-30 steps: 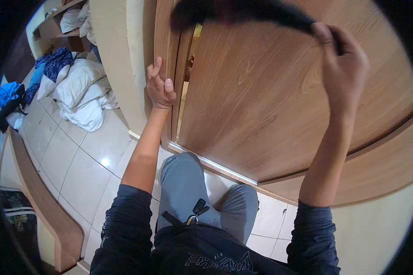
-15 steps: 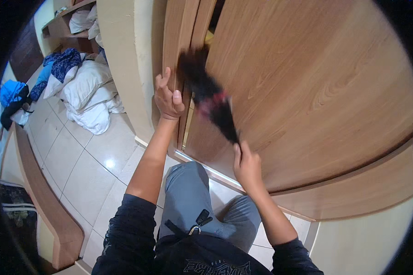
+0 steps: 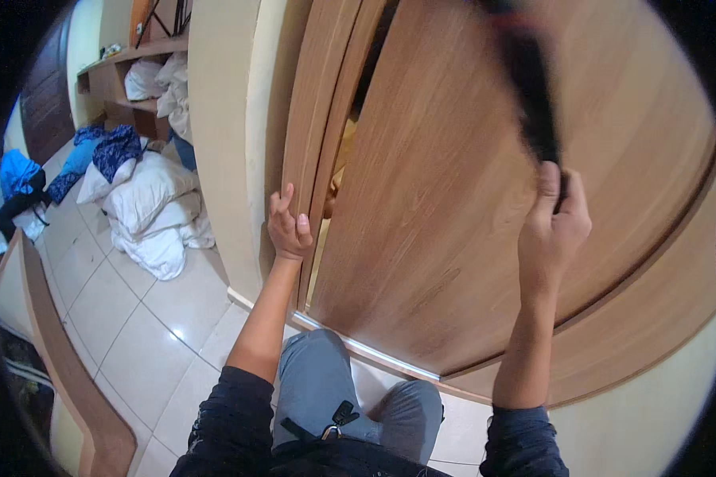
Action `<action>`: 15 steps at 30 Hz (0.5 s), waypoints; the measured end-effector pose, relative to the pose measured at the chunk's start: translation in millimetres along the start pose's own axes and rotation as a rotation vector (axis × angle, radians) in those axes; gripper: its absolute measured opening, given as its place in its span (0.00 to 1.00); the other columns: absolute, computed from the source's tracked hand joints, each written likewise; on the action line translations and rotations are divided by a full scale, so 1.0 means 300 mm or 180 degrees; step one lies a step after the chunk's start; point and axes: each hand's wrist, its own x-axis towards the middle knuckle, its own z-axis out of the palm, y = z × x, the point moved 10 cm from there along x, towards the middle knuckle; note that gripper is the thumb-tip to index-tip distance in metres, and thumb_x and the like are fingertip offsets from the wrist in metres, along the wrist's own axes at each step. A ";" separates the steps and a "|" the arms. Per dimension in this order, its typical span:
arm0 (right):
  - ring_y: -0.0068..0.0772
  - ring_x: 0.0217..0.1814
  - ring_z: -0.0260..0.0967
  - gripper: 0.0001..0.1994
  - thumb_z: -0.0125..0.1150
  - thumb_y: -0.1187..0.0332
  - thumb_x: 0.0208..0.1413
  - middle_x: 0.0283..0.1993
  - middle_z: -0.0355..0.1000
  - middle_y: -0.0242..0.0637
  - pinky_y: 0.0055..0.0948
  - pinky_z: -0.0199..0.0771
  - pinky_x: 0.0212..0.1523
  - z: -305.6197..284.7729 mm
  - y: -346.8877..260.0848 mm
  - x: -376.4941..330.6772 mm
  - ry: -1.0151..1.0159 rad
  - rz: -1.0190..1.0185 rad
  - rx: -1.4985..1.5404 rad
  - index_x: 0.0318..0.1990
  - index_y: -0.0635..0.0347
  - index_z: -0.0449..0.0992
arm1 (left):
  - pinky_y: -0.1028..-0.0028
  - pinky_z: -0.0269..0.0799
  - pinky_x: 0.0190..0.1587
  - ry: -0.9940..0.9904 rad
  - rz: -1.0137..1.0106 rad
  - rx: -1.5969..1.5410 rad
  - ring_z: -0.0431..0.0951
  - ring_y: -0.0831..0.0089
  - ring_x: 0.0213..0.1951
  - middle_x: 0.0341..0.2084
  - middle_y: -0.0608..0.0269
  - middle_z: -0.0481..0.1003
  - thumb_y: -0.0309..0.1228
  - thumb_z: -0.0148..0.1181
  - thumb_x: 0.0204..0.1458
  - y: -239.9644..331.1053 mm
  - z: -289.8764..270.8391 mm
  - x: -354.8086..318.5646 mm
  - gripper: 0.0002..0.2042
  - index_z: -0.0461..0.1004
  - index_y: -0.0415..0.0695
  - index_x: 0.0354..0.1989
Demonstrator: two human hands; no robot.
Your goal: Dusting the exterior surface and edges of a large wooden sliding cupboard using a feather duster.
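Observation:
My right hand [image 3: 554, 208] is closed round the handle of a black duster [image 3: 531, 87] with a reddish band. The duster points up and away in front of the wooden sliding door [image 3: 453, 199]; its upper end is blurred and cut off by the picture's top edge. Fingers apart and holding nothing, my left hand [image 3: 289, 226] is at the wooden door frame [image 3: 314, 119]. Whether it presses on the frame I cannot tell. A narrow gap [image 3: 344, 159] between frame and door shows something yellowish inside.
White bedding [image 3: 155, 211] and blue patterned cloth [image 3: 118, 151] lie heaped on the tiled floor [image 3: 127, 342] at the left. Behind them stands a wooden shelf [image 3: 135, 56] with white bundles. A curved wooden edge [image 3: 64, 358] runs along the near left.
The duster has swung from beside the frame up and to the right with my right hand. My left hand stays by the frame, lower in the picture, as the view has tilted up.

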 end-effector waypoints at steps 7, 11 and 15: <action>0.46 0.19 0.60 0.13 0.50 0.64 0.60 0.19 0.63 0.52 0.40 0.59 0.23 -0.159 0.300 -0.154 0.0641 0.0568 -0.0379 0.31 0.66 0.67 | 0.55 0.66 0.50 -0.0090 -0.0040 0.0547 0.67 0.45 0.48 0.49 0.52 0.67 0.39 0.58 0.48 -0.023 0.042 -0.016 0.30 0.56 0.43 0.59; 0.62 0.29 0.67 0.11 0.50 0.64 0.59 0.24 0.67 0.59 0.49 0.63 0.27 -0.223 0.436 -0.238 0.0076 0.0931 -0.1540 0.32 0.65 0.68 | 0.54 0.66 0.49 0.0026 0.0152 0.0879 0.67 0.45 0.48 0.49 0.52 0.67 0.37 0.62 0.46 -0.009 0.033 -0.017 0.32 0.55 0.44 0.59; 0.62 0.31 0.68 0.10 0.50 0.65 0.58 0.25 0.70 0.57 0.51 0.66 0.29 -0.229 0.462 -0.243 -0.0099 0.0994 -0.1749 0.34 0.64 0.68 | 0.54 0.65 0.51 -0.0083 -0.0055 0.1071 0.66 0.44 0.49 0.52 0.53 0.65 0.36 0.62 0.47 -0.042 0.044 -0.023 0.32 0.54 0.42 0.59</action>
